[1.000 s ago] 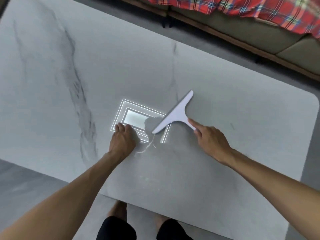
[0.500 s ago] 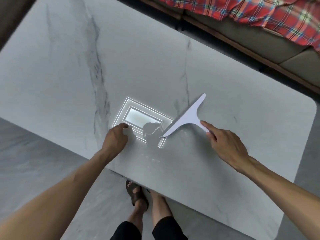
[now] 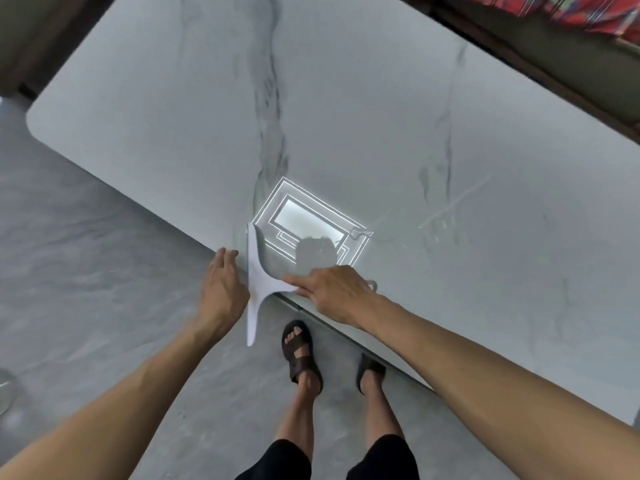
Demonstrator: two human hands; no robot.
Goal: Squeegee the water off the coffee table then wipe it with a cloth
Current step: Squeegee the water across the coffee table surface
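A white T-shaped squeegee (image 3: pixel 257 282) sits at the near edge of the grey marble coffee table (image 3: pixel 346 116), its blade running along the edge and partly past it over the floor. My right hand (image 3: pixel 332 292) grips the squeegee's handle, forefinger stretched along it. My left hand (image 3: pixel 221 285) hovers just off the table's edge beside the blade, fingers relaxed and holding nothing. Thin water streaks (image 3: pixel 446 209) show on the tabletop to the right. No cloth is in view.
A ceiling light's bright reflection (image 3: pixel 308 226) lies on the tabletop by the blade. A sofa with a red plaid blanket (image 3: pixel 571 12) stands behind the table. My sandalled feet (image 3: pixel 301 351) are on the grey floor at the near edge. A glass object (image 3: pixel 5 386) shows at the left border.
My right hand has dragged the squeegee leftward and toward me, from mid-table to the near edge. My left hand has slid off the tabletop to beside the edge.
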